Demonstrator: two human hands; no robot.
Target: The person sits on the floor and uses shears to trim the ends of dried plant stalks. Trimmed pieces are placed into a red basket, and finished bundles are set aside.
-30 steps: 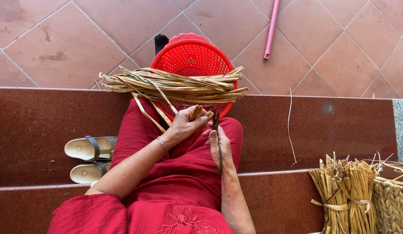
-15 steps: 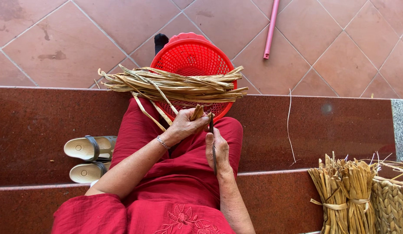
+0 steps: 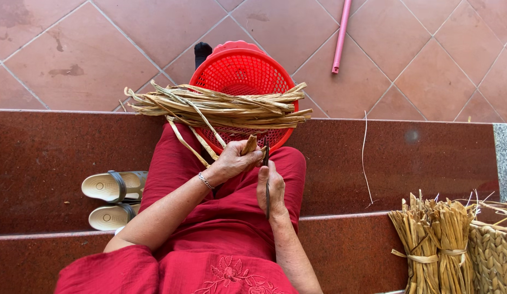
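Little is changed since the earlier frame: only the right hand (image 3: 271,188) is shifted slightly, closed on one thin dark tool (image 3: 267,177) held upright. A folded straw strip (image 3: 249,145) is pinched in the left hand (image 3: 234,160), kept taut for working. One straw bundle (image 3: 220,107) is laid across one red basket (image 3: 243,81), within reach. Two sandals (image 3: 113,198) rest on the step; two tied sheaves (image 3: 436,245) stand right.
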